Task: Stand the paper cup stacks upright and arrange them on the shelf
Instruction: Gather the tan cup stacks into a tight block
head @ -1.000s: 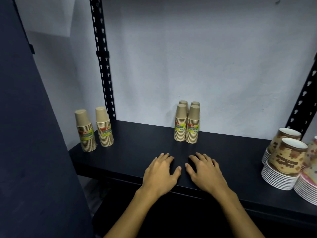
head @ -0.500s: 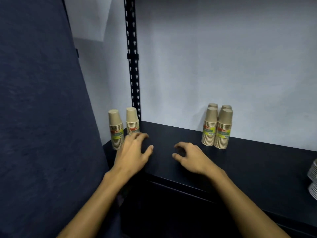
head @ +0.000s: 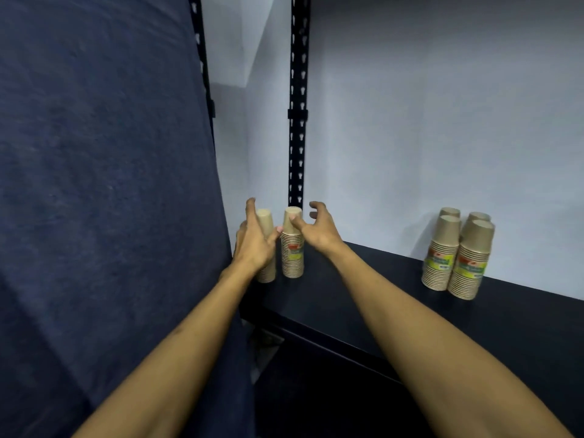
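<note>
Left hand [head: 252,245] wraps the far-left cup stack [head: 266,248] at the shelf [head: 363,298] corner; right hand [head: 316,230], fingers spread, nears its neighbour [head: 292,245] (thumb maybe touching). Grip low, lift both straight

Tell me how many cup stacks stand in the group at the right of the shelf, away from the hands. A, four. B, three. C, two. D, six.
A: the right-hand group shows two stacks in front and two more tops behind them, all upright on the shelf, while the left hand and right hand are at the other two stacks by the post.
</note>
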